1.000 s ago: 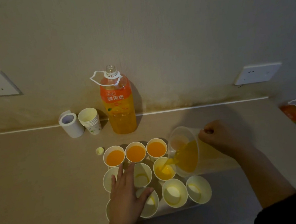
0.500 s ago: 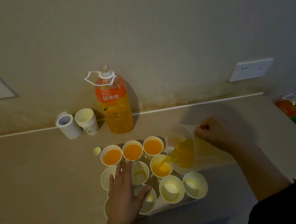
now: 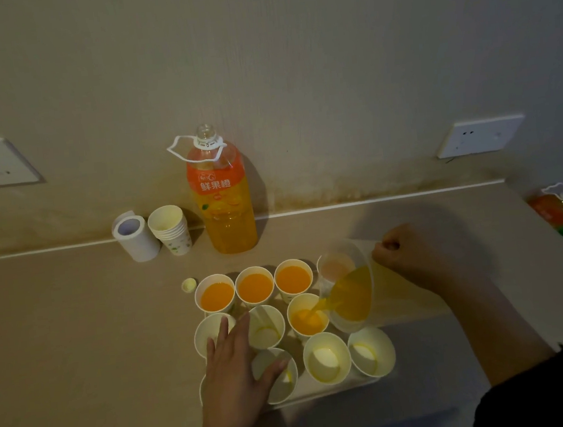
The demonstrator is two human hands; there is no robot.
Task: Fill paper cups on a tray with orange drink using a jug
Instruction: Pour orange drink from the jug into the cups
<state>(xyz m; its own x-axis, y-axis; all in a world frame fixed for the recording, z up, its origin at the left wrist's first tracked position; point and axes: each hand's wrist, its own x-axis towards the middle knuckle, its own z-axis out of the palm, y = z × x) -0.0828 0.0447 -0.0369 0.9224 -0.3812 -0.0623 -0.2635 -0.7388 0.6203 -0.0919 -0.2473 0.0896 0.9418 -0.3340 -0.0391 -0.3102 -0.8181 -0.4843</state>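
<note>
Left hand (image 3: 233, 373), fingers straight and spread, lies flat over the near-left empty cups (image 3: 282, 383) on the tray (image 3: 325, 394). Right hand (image 3: 411, 256) clenches the jug (image 3: 353, 292) handle, jug tilted left, orange drink streaming into the mid-row right cup (image 3: 308, 319). Behind: three full cups (image 3: 255, 286), then open bottle (image 3: 222, 198) and cup stack (image 3: 171, 229) at the wall.

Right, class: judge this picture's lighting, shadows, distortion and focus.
Head view: dim, warm light with no glare; a soft shadow spreads over the counter behind the right hand and jug; the wide lens skews the wall socket on the right; the small bottle at the far right edge is blurry.
</note>
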